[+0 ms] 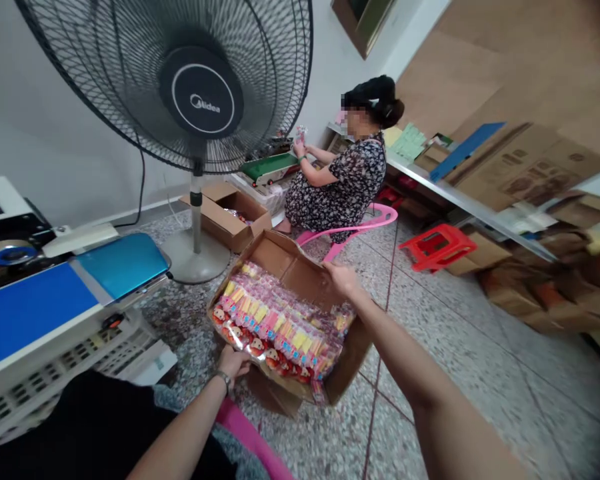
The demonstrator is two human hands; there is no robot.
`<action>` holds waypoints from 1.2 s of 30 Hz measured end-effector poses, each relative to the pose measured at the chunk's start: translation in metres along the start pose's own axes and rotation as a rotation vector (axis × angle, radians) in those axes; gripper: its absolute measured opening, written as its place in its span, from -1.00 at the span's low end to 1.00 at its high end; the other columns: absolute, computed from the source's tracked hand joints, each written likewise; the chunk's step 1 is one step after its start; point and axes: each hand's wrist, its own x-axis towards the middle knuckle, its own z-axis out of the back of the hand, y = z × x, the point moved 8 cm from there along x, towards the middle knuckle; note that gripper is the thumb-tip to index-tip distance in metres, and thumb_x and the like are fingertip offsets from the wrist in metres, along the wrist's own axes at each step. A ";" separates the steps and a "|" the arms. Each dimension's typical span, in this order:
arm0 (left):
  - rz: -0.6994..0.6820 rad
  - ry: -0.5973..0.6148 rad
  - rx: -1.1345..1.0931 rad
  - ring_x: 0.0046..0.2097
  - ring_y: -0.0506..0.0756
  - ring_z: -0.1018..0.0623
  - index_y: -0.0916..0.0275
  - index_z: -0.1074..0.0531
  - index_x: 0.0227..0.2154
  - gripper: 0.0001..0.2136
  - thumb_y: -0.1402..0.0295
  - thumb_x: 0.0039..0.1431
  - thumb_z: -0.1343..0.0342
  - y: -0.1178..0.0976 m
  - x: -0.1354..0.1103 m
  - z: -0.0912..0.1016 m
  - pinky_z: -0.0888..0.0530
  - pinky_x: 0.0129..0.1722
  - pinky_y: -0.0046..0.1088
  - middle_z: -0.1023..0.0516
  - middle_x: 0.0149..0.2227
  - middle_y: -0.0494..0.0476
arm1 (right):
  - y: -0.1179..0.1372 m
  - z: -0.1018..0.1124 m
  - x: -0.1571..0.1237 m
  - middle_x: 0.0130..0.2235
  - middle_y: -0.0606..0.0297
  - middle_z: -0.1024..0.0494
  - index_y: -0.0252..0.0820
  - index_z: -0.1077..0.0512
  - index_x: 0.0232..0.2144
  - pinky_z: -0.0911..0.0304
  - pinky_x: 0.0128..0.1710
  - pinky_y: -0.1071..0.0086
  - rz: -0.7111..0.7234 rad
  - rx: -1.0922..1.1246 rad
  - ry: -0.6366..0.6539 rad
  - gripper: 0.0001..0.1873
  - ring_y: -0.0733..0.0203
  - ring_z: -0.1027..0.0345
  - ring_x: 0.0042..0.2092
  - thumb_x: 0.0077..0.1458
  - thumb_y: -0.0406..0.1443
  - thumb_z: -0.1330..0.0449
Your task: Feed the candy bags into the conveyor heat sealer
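The box is plain brown cardboard, but the packets in it are seriously loud: yellow and pink strips, plus shiny red cartoon print along one edge. The conveyor belt is bright blue and its end plate is more of a teal. Fan hub is black with a pale ring. The co-worker's dress is black with a whitish floral print. Pink chair, super red stool, and the floor is grey speckle with dark lines.

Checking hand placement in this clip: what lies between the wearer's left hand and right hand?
In the head view, an open cardboard box with rows of colourful packets lies between the left hand and the right hand.
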 end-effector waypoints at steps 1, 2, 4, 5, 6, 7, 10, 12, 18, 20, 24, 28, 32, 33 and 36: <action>0.008 0.010 0.003 -0.43 -0.02 -0.46 0.31 -0.35 -0.19 -0.78 0.31 0.13 -0.03 -0.001 -0.001 -0.002 -0.45 -0.47 -0.44 -0.46 -0.33 0.08 | -0.001 -0.004 0.004 -0.08 0.20 -0.44 -0.01 -0.26 0.01 -0.19 -0.28 0.43 -0.013 0.009 -0.006 -0.64 0.17 -0.35 -0.12 0.16 -0.21 0.04; 0.016 0.021 0.000 -0.46 -0.03 -0.45 0.32 -0.34 -0.19 -0.79 0.33 0.13 -0.04 -0.003 -0.002 -0.004 -0.45 -0.49 -0.45 -0.46 -0.37 0.06 | -0.002 -0.008 0.008 -0.10 0.20 -0.46 -0.02 -0.26 0.01 -0.19 -0.28 0.43 -0.027 0.016 -0.009 -0.64 0.17 -0.36 -0.14 0.16 -0.24 0.04; 0.018 0.035 -0.006 -0.52 -0.06 -0.43 0.32 -0.33 -0.19 -0.79 0.37 0.11 -0.06 -0.009 -0.003 -0.008 -0.43 -0.52 -0.48 -0.45 -0.43 0.01 | -0.001 -0.016 0.017 -0.15 0.19 -0.49 -0.03 -0.28 0.01 -0.18 -0.29 0.44 -0.052 0.029 -0.015 -0.64 0.18 -0.37 -0.16 0.16 -0.29 0.04; 0.014 0.037 -0.012 -0.54 -0.06 -0.42 0.32 -0.33 -0.19 -0.79 0.38 0.11 -0.06 -0.012 -0.004 -0.009 -0.43 -0.53 -0.48 -0.44 -0.45 0.00 | -0.001 -0.019 0.022 -0.17 0.19 -0.50 -0.04 -0.30 0.00 -0.18 -0.29 0.44 -0.063 0.033 -0.019 -0.64 0.19 -0.37 -0.17 0.15 -0.30 0.04; 0.011 0.036 -0.019 -0.54 -0.06 -0.42 0.32 -0.33 -0.19 -0.80 0.38 0.11 -0.06 -0.015 -0.005 -0.010 -0.43 -0.54 -0.49 -0.44 -0.45 0.00 | 0.000 -0.021 0.025 -0.19 0.18 -0.51 -0.04 -0.31 -0.01 -0.17 -0.30 0.44 -0.072 0.037 -0.024 -0.65 0.18 -0.38 -0.19 0.15 -0.30 0.04; 0.008 0.031 -0.027 -0.53 -0.06 -0.42 0.32 -0.34 -0.20 -0.80 0.37 0.11 -0.06 -0.018 -0.005 -0.011 -0.43 -0.53 -0.48 -0.44 -0.44 0.01 | 0.001 -0.023 0.028 -0.20 0.18 -0.51 -0.03 -0.33 -0.02 -0.17 -0.32 0.44 -0.080 0.040 -0.033 -0.65 0.18 -0.38 -0.20 0.15 -0.30 0.04; 0.000 0.015 -0.065 -0.43 -0.02 -0.46 0.32 -0.35 -0.20 -0.79 0.33 0.13 -0.04 -0.022 -0.006 -0.011 -0.46 -0.47 -0.44 -0.46 -0.34 0.07 | 0.001 -0.024 0.031 -0.19 0.18 -0.51 -0.02 -0.35 -0.05 -0.14 -0.37 0.43 -0.092 0.044 -0.065 -0.66 0.19 -0.37 -0.24 0.16 -0.31 0.06; -0.007 0.012 -0.097 -0.36 0.01 -0.48 0.31 -0.35 -0.18 -0.77 0.32 0.13 -0.04 -0.023 -0.007 -0.011 -0.47 -0.42 -0.40 -0.46 -0.28 0.11 | -0.003 -0.021 0.028 -0.18 0.18 -0.49 -0.03 -0.35 -0.05 -0.12 -0.39 0.43 -0.101 0.052 -0.102 -0.66 0.19 -0.36 -0.25 0.16 -0.29 0.06; -0.030 -0.038 -0.159 -0.31 0.03 -0.48 0.30 -0.33 -0.14 -0.74 0.31 0.13 -0.03 -0.031 -0.004 -0.003 -0.48 -0.38 -0.36 -0.45 -0.22 0.14 | -0.018 0.010 0.013 -0.28 0.18 -0.49 -0.15 -0.42 -0.15 -0.10 -0.38 0.41 -0.074 0.157 -0.351 -0.67 0.16 -0.31 -0.29 0.14 -0.24 0.06; -0.053 -0.059 -0.171 -0.32 0.03 -0.48 0.30 -0.33 -0.14 -0.74 0.31 0.14 -0.03 -0.040 -0.003 0.004 -0.48 -0.39 -0.37 -0.45 -0.22 0.13 | -0.017 0.021 0.010 -0.28 0.16 -0.49 -0.19 -0.43 -0.16 -0.11 -0.35 0.40 -0.046 0.202 -0.394 -0.67 0.15 -0.30 -0.29 0.12 -0.26 0.04; -0.108 -0.094 -0.196 -0.31 0.03 -0.48 0.29 -0.33 -0.13 -0.74 0.31 0.13 -0.03 -0.062 -0.003 0.019 -0.48 -0.37 -0.36 -0.44 -0.21 0.14 | -0.005 0.045 0.008 -0.30 0.16 -0.48 -0.20 -0.43 -0.15 -0.12 -0.34 0.38 -0.017 0.259 -0.481 -0.67 0.14 -0.30 -0.29 0.12 -0.25 0.04; -0.130 -0.126 -0.231 -0.30 0.04 -0.48 0.29 -0.33 -0.13 -0.74 0.31 0.13 -0.03 -0.071 -0.001 0.034 -0.48 -0.36 -0.35 -0.44 -0.20 0.14 | 0.014 0.067 0.012 -0.28 0.17 -0.48 -0.17 -0.44 -0.16 -0.12 -0.32 0.38 0.031 0.280 -0.569 -0.68 0.15 -0.28 -0.28 0.13 -0.25 0.04; -0.111 -0.147 -0.260 -0.26 0.06 -0.48 0.29 -0.32 -0.11 -0.73 0.30 0.13 -0.03 -0.063 0.002 0.045 -0.48 -0.33 -0.32 -0.43 -0.17 0.16 | 0.038 0.068 0.015 -0.29 0.20 -0.46 -0.15 -0.43 -0.16 -0.09 -0.32 0.40 0.091 0.285 -0.580 -0.70 0.17 -0.24 -0.29 0.13 -0.26 0.02; -0.101 -0.150 -0.265 -0.25 0.06 -0.48 0.29 -0.32 -0.11 -0.72 0.30 0.13 -0.03 -0.059 0.003 0.047 -0.47 -0.32 -0.31 -0.43 -0.16 0.16 | 0.045 0.065 0.014 -0.29 0.21 -0.45 -0.14 -0.43 -0.16 -0.08 -0.32 0.40 0.108 0.289 -0.575 -0.71 0.17 -0.23 -0.30 0.14 -0.26 0.02; -0.069 -0.156 -0.272 -0.25 0.07 -0.48 0.29 -0.32 -0.11 -0.72 0.30 0.13 -0.03 -0.046 0.004 0.052 -0.47 -0.31 -0.30 -0.43 -0.16 0.16 | 0.067 0.050 0.007 -0.31 0.22 -0.44 -0.11 -0.42 -0.15 -0.05 -0.32 0.40 0.134 0.299 -0.562 -0.70 0.18 -0.19 -0.29 0.16 -0.26 0.04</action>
